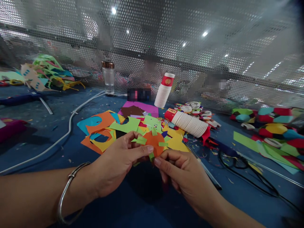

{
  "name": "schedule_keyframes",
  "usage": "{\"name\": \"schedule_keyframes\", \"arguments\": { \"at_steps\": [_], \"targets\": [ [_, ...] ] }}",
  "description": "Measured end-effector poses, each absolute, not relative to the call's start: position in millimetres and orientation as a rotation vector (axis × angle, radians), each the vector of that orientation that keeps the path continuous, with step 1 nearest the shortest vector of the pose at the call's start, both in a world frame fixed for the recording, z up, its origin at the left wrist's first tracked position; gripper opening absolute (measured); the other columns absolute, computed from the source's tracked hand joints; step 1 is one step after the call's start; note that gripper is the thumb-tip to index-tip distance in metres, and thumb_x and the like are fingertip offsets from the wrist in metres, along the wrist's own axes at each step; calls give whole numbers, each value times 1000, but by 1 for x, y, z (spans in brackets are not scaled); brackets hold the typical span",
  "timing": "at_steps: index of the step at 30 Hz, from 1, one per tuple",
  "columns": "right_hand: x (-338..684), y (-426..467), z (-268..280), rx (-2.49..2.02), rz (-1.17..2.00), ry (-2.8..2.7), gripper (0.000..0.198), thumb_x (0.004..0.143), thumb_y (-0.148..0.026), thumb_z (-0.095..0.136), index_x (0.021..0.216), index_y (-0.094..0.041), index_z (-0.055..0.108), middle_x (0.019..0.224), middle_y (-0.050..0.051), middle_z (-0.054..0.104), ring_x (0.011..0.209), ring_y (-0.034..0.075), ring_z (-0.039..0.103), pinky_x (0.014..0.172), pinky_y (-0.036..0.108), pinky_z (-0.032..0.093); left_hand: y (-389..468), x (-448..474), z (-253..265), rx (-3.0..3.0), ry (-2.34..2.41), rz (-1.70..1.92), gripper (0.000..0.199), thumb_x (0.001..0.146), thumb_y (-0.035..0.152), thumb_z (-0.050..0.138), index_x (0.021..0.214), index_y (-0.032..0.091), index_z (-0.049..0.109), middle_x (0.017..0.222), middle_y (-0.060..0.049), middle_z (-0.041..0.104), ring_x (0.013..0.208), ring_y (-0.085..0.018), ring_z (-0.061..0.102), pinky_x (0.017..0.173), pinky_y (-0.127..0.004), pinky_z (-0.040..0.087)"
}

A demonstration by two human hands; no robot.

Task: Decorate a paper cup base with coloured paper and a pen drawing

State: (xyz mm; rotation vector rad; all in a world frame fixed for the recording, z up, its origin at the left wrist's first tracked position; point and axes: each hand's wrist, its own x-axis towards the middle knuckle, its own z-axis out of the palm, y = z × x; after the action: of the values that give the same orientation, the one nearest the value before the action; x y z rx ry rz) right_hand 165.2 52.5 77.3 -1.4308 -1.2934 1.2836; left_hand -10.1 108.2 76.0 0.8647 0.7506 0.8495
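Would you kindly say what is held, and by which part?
An orange disc with green tabs: the left hand holds its left side, the right hand its lower edge.

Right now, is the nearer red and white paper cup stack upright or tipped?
Tipped: the nearer cup stack lies lengthwise along the blue tabletop.

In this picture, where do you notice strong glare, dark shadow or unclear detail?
Head view: bright spots glare at the perforated mesh; head view: dark shadow lies on the blue table between the left hand and right hand; head view: pixelated patches hide some details, while the orange disc is fairly clear.
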Motion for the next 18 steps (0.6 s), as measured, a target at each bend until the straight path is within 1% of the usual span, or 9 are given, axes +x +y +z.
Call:
{"name": "schedule_keyframes", "arguments": {
  "at_steps": [2,4,7,8,10,12,13,16,18],
  "targets": [
    [166,53,77,-1442,1268,-1306,31,89,-46,77,74,-19,70,53,-6,60,40,3,35,39,20,19,111,-12,73,939,729,869,46,77,23,88,108,21,55,89,1,71,83,-14,67,79,-28,54],
    [168,53,77,-1440,1252,-1285,32,91,-47,75,76,-18,70,55,-6,59,41,3,36,40,19,19,115,-15,72,1097,703,928,38,78,25,87,101,20,58,94,0,70,89,-15,67,84,-29,54],
    [172,52,77,-1433,1232,-1216,34,92,-48,74,77,-18,68,55,-7,58,40,2,33,41,19,20,118,-21,74,1422,706,1040,27,82,26,83,88,21,58,90,1,68,84,-15,65,77,-29,54],
    [173,51,77,-1429,1226,-1197,33,93,-48,73,77,-19,68,55,-7,57,40,2,33,40,19,19,118,-23,75,1502,707,1058,24,83,24,81,86,22,56,93,0,70,87,-16,67,79,-30,54],
    [175,50,78,-1423,1209,-1170,35,94,-49,72,75,-19,66,55,-7,56,40,3,33,40,19,19,118,-27,78,1617,691,1077,22,86,18,75,87,23,54,108,-3,75,102,-20,71,91,-35,56],
    [176,49,80,-1420,1193,-1148,40,95,-51,71,72,-20,63,56,-6,56,40,3,33,39,20,20,117,-31,79,1740,668,1092,21,88,12,70,90,25,54,124,-4,74,121,-25,68,105,-42,52],
    [176,48,81,-1415,1190,-1137,42,96,-52,70,70,-20,61,56,-6,56,40,3,33,39,20,19,117,-33,79,1820,657,1108,21,89,9,68,92,26,55,129,-5,73,127,-26,66,108,-44,50],
    [176,47,81,-1369,1172,-1119,45,97,-53,68,68,-20,59,56,-5,56,41,4,34,40,21,20,116,-37,79,2088,611,1166,23,90,6,66,92,27,58,135,-5,71,134,-28,61,114,-47,46],
    [176,47,80,-1342,1166,-1095,46,96,-56,69,69,-20,60,56,-5,54,42,4,36,41,22,22,116,-38,80,2238,574,1184,24,91,4,65,92,27,59,138,-4,69,137,-27,59,116,-46,44]
  ]
}}
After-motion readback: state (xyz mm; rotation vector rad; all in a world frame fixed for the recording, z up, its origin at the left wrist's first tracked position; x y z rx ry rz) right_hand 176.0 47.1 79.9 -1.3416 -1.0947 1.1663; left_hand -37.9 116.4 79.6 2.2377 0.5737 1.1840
